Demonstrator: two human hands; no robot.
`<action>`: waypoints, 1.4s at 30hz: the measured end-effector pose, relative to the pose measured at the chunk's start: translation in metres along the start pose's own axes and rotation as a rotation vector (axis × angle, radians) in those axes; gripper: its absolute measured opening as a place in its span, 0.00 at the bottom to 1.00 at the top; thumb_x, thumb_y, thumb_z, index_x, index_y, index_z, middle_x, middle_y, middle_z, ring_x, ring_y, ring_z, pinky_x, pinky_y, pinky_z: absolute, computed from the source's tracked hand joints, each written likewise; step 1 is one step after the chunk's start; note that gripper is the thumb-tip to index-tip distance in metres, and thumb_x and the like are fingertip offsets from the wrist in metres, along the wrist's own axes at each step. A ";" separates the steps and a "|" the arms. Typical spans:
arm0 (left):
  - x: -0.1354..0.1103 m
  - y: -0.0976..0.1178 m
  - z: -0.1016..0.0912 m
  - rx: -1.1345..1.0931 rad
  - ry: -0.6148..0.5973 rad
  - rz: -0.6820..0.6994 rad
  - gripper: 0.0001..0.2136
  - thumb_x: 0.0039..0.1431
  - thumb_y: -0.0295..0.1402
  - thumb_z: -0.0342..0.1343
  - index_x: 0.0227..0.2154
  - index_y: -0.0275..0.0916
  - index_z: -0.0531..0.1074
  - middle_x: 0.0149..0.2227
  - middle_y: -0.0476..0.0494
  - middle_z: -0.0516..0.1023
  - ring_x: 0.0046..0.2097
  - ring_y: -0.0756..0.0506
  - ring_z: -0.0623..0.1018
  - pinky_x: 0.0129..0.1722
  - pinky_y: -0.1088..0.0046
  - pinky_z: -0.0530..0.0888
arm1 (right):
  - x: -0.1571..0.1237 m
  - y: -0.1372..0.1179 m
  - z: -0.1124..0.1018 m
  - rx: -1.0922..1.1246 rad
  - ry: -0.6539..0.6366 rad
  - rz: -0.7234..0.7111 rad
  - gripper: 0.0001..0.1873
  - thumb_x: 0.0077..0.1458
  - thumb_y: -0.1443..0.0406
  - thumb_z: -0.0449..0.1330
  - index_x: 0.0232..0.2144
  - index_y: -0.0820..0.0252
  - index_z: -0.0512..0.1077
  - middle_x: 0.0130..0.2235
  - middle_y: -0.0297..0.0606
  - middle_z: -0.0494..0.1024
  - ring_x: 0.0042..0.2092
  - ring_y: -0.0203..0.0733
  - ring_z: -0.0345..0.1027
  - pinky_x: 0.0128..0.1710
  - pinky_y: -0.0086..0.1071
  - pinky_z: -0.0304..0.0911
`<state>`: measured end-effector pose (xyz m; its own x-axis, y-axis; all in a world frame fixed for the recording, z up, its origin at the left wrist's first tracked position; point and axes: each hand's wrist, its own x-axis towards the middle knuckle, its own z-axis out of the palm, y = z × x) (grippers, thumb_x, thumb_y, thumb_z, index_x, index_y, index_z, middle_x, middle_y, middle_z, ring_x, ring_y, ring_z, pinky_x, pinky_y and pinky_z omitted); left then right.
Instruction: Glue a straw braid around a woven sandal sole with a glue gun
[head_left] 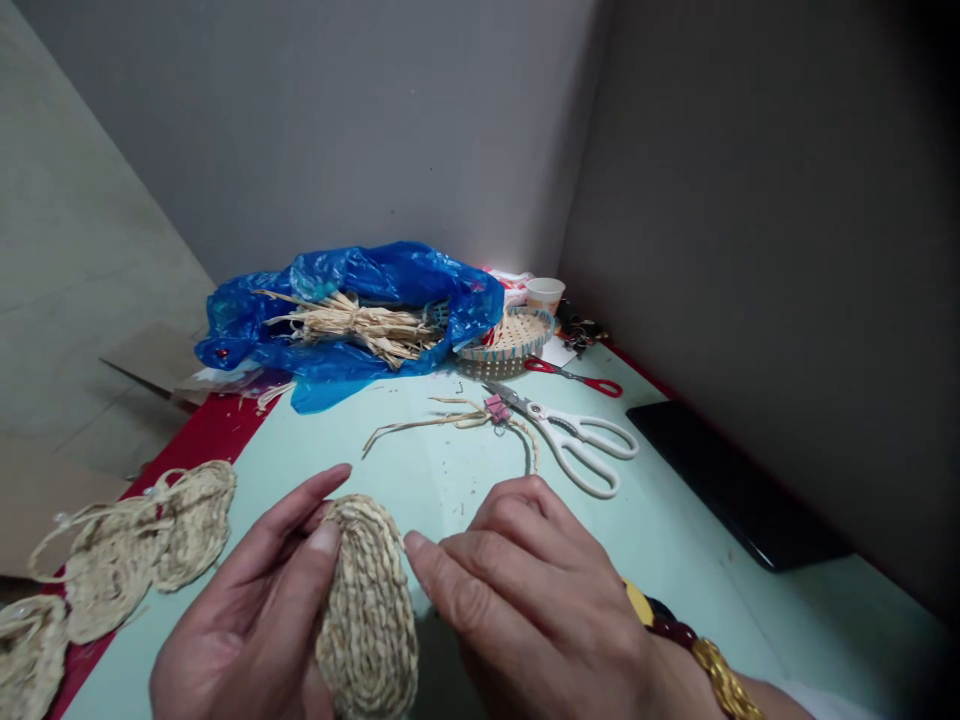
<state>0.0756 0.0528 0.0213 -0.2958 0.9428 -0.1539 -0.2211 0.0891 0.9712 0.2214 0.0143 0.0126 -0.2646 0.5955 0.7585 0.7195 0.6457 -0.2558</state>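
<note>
An oval coil of braided straw (369,600) stands tilted up in front of me, its rows of braid facing my view. My left hand (255,610) grips its left edge, with the thumb on the near face and the fingers behind. At the oval's right edge is my right hand (525,590), fingers curled and one fingertip at or very near the rim. What those fingers hold, if anything, is hidden. Past the right knuckles lies a thin straw braid (534,445) with a pink clip (496,408) on its loose strands.
White-handled scissors (577,440) and red-handled scissors (574,377) lie beyond my right hand. Farther back are a blue plastic bag (337,270) with a straw bundle (367,328), a woven basket (510,345) and a cup (545,293). Woven straw pieces (112,575) lie left, a black tablet-like slab (735,485) right.
</note>
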 end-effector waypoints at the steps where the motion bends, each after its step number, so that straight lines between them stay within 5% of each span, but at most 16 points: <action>1: 0.001 -0.001 0.000 -0.001 -0.009 -0.008 0.12 0.46 0.37 0.70 0.37 0.47 0.83 0.30 0.51 0.83 0.38 0.49 0.82 0.33 0.86 0.76 | 0.000 -0.001 0.001 0.002 0.018 0.011 0.14 0.66 0.75 0.50 0.44 0.72 0.75 0.29 0.39 0.80 0.31 0.39 0.66 0.35 0.38 0.62; 4: 0.006 -0.005 -0.004 -0.017 -0.036 -0.046 0.15 0.44 0.39 0.70 0.38 0.45 0.82 0.30 0.47 0.83 0.36 0.43 0.82 0.29 0.78 0.79 | 0.000 -0.002 0.005 0.008 0.043 0.045 0.15 0.67 0.74 0.49 0.43 0.72 0.76 0.29 0.39 0.81 0.31 0.40 0.65 0.34 0.39 0.61; 10: 0.021 -0.011 -0.015 -0.032 -0.165 -0.161 0.21 0.36 0.40 0.73 0.38 0.44 0.81 0.26 0.47 0.79 0.26 0.46 0.78 0.21 0.78 0.76 | -0.004 -0.002 0.009 0.016 0.069 0.057 0.12 0.66 0.73 0.52 0.44 0.71 0.76 0.28 0.39 0.80 0.31 0.41 0.66 0.33 0.39 0.60; 16: 0.022 -0.012 -0.016 -0.042 -0.169 -0.169 0.19 0.37 0.41 0.72 0.36 0.45 0.80 0.26 0.45 0.78 0.28 0.42 0.80 0.20 0.73 0.77 | -0.004 -0.003 0.008 0.033 0.049 0.074 0.13 0.66 0.73 0.51 0.43 0.71 0.76 0.27 0.39 0.79 0.31 0.41 0.65 0.32 0.38 0.60; 25: 0.018 -0.012 -0.013 -0.096 -0.097 -0.056 0.15 0.40 0.36 0.73 0.34 0.42 0.80 0.27 0.49 0.80 0.28 0.46 0.81 0.29 0.75 0.79 | -0.010 -0.002 0.017 0.096 -0.009 0.124 0.16 0.62 0.72 0.53 0.50 0.72 0.72 0.32 0.43 0.80 0.31 0.44 0.67 0.32 0.39 0.64; 31: 0.018 -0.016 -0.010 -0.127 -0.027 0.058 0.12 0.38 0.31 0.74 0.29 0.39 0.81 0.33 0.50 0.84 0.35 0.50 0.82 0.37 0.86 0.77 | -0.010 -0.002 0.022 0.189 0.085 0.139 0.18 0.61 0.73 0.55 0.53 0.68 0.70 0.32 0.42 0.78 0.32 0.44 0.65 0.31 0.38 0.65; 37: 0.013 -0.013 -0.007 -0.176 -0.025 0.005 0.12 0.43 0.34 0.72 0.32 0.42 0.79 0.29 0.52 0.82 0.29 0.52 0.80 0.30 0.86 0.76 | -0.004 -0.008 0.019 0.252 -0.063 0.228 0.15 0.63 0.73 0.54 0.51 0.70 0.72 0.33 0.43 0.78 0.34 0.44 0.66 0.36 0.38 0.68; 42: 0.009 -0.008 0.001 -0.169 0.001 -0.004 0.08 0.47 0.32 0.66 0.32 0.42 0.76 0.28 0.52 0.80 0.29 0.47 0.81 0.28 0.77 0.77 | -0.001 -0.011 0.022 0.379 -0.066 0.315 0.19 0.63 0.74 0.54 0.55 0.64 0.70 0.39 0.42 0.81 0.37 0.42 0.69 0.43 0.37 0.69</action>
<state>0.0751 0.0610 0.0123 -0.2961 0.9421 -0.1577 -0.3748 0.0373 0.9263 0.1998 0.0173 0.0015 -0.1207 0.8107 0.5729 0.4899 0.5506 -0.6759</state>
